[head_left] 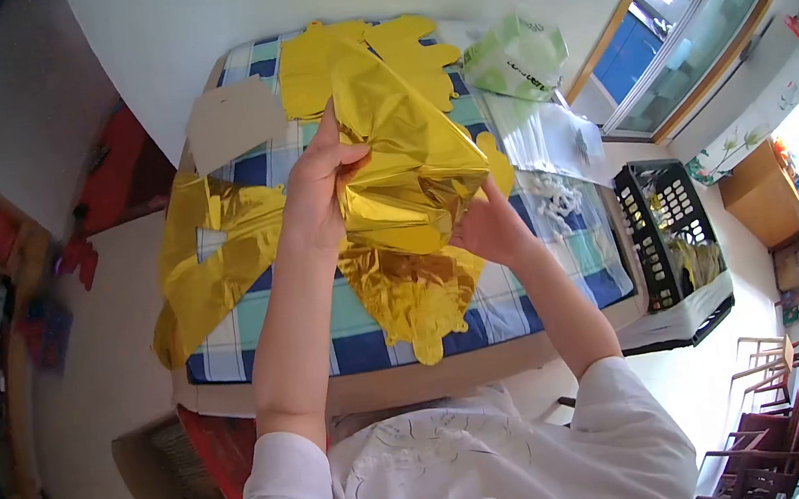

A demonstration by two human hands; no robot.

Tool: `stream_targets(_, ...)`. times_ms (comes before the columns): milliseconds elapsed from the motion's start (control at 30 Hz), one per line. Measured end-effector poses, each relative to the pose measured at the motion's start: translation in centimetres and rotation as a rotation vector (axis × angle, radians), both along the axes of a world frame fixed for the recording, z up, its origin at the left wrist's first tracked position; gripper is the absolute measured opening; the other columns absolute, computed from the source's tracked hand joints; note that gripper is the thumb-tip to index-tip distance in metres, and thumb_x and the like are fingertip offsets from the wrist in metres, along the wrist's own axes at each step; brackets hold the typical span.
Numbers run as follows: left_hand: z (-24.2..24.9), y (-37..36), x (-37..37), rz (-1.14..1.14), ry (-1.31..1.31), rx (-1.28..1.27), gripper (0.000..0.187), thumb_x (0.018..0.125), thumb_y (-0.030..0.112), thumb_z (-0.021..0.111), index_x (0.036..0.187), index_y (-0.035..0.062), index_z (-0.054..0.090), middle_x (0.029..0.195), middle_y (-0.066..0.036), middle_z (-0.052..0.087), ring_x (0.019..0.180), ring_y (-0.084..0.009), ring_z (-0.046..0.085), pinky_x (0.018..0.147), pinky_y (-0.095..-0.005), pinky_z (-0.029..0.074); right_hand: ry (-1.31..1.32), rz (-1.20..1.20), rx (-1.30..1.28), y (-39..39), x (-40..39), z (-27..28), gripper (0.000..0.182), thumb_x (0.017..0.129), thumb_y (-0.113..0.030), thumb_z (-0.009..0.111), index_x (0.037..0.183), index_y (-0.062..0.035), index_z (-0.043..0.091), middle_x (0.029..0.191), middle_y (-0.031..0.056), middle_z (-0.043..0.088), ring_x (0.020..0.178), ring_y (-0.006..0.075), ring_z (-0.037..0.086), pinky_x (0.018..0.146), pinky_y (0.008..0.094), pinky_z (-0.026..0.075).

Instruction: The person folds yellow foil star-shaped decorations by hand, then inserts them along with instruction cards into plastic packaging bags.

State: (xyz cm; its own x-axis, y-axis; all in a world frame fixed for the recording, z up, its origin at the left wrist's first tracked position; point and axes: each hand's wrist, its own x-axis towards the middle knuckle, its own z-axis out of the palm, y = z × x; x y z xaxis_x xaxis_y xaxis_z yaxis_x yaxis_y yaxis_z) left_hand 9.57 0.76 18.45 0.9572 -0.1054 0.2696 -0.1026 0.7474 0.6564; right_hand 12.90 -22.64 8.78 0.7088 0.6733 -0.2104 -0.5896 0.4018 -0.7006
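A shiny gold foil balloon (406,148), flat and creased, is held up over the table in front of me. My left hand (318,181) grips its left edge, the thumb lying across the front and the other fingers behind. At its lower right corner, my right hand (493,227) holds the foil from below, its fingertips partly hidden by it. Just beneath hangs or lies another flat gold foil balloon (421,297) with small rounded tabs. More gold foil (221,273) is spread at the table's left, draping over the edge.
Matte yellow flat foil pieces (306,75) lie at the back of the checked-cloth table (257,314), beside a grey-beige card (236,120). A green-white plastic bag (521,57), clear plastic sheets (557,143) and white stringy bits (557,203) are on the right. A black crate (657,251) stands beyond that edge.
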Motion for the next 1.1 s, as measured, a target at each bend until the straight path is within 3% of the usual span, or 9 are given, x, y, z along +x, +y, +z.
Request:
stream_targets(100,0.3,-0.5,-3.3,0.023,-0.003,0.063,0.074,0.078,-0.005,0.043,0.148,0.0062,0.024,0.139,-0.009,0.046,0.119,-0.0176,0.052,0.1,-0.0289,0.042,-0.016,0.023,0.361,1.7,-0.4,2.1,0.075,0.093,-0.064,0.035,0.135,-0.0022,0.044,0.132,0.0143,0.053,0.124,0.0281,0.049,0.106,0.042,0.036)
stream_targets(200,0.3,-0.4,-5.3,0.05,-0.014,0.183,0.073,0.078,-0.004,0.044,0.147,0.0056,0.025,0.137,-0.008,0.047,0.118,-0.0169,0.052,0.1,-0.0279,0.04,-0.2,-0.096,-0.007,3.6,0.2,5.9,0.069,0.095,-0.058,0.039,0.135,-0.0025,0.045,0.13,0.0123,0.055,0.119,0.025,0.054,0.1,0.0402,0.044)
stream_targets(367,0.1,0.2,-7.2,0.04,-0.053,0.275,0.072,0.077,-0.003,0.045,0.146,0.0039,0.027,0.135,-0.009,0.048,0.118,-0.0159,0.052,0.099,-0.0264,0.04,-0.186,-0.056,-0.033,4.6,0.4,10.5,0.058,0.097,-0.049,0.041,0.133,-0.0053,0.047,0.126,0.0097,0.059,0.112,0.0207,0.059,0.093,0.0364,0.05)
stream_targets(500,0.8,-0.6,-8.7,0.108,0.03,0.16,0.069,0.074,-0.002,0.047,0.142,0.0025,0.035,0.128,-0.008,0.054,0.097,-0.0104,0.058,0.077,-0.0189,0.044,-0.404,-0.042,-0.162,5.1,-0.3,12.3,0.055,0.097,-0.051,0.04,0.133,-0.009,0.048,0.129,0.0078,0.057,0.113,0.0199,0.058,0.093,0.0365,0.049)
stream_targets(700,-0.9,1.8,-7.9,0.086,0.021,0.451,0.071,0.077,-0.004,0.044,0.146,0.0045,0.029,0.132,-0.008,0.051,0.115,-0.0147,0.052,0.095,-0.0259,0.042,-0.421,0.057,0.141,2.7,0.6,12.3,0.065,0.095,-0.052,0.044,0.142,-0.008,0.037,0.142,0.0098,0.044,0.126,0.0254,0.048,0.1,0.0411,0.042)
stream_targets(833,-2.8,1.2,-6.5,0.11,0.074,0.287,0.06,0.085,0.004,0.048,0.143,0.0058,0.033,0.131,-0.007,0.052,0.118,-0.0182,0.052,0.1,-0.0307,0.041,-0.451,-0.365,-0.214,4.3,1.5,10.5,0.028,0.088,-0.006,0.058,0.115,-0.0037,0.054,0.104,0.0087,0.061,0.094,0.0242,0.062,0.078,0.0393,0.055)
stream_targets(900,-4.2,0.6,-5.6,0.142,0.219,0.127,0.053,0.091,0.011,0.051,0.141,0.0064,0.035,0.13,-0.007,0.053,0.117,-0.0196,0.053,0.1,-0.0339,0.042,-0.431,-0.46,-0.146,4.6,3.2,10.6,0.025,0.084,0.003,0.056,0.108,-0.0022,0.054,0.098,0.0083,0.059,0.085,0.0225,0.06,0.069,0.0372,0.055)
stream_targets(1000,-10.5,0.0,-3.8,-0.337,0.334,-0.204,0.043,0.093,0.023,0.056,0.132,0.0069,0.045,0.127,-0.008,0.056,0.115,-0.0227,0.056,0.095,-0.0411,0.047,-0.372,-0.59,-0.007,5.4,5.7,10.6,0.025,0.082,0.009,0.053,0.104,-0.0027,0.053,0.093,0.0078,0.058,0.076,0.0211,0.058,0.06,0.0363,0.052)
stream_targets(1100,-13.7,-3.0,-5.4,-0.192,0.212,0.313,0.038,0.089,0.013,0.062,0.124,0.0024,0.051,0.117,-0.008,0.06,0.108,-0.0218,0.06,0.09,-0.0366,0.051,-0.332,-0.689,0.004,6.0,6.9,9.7,0.031,0.081,0.01,0.051,0.107,-0.005,0.051,0.091,0.0071,0.056,0.071,0.0207,0.057,0.056,0.0368,0.049)
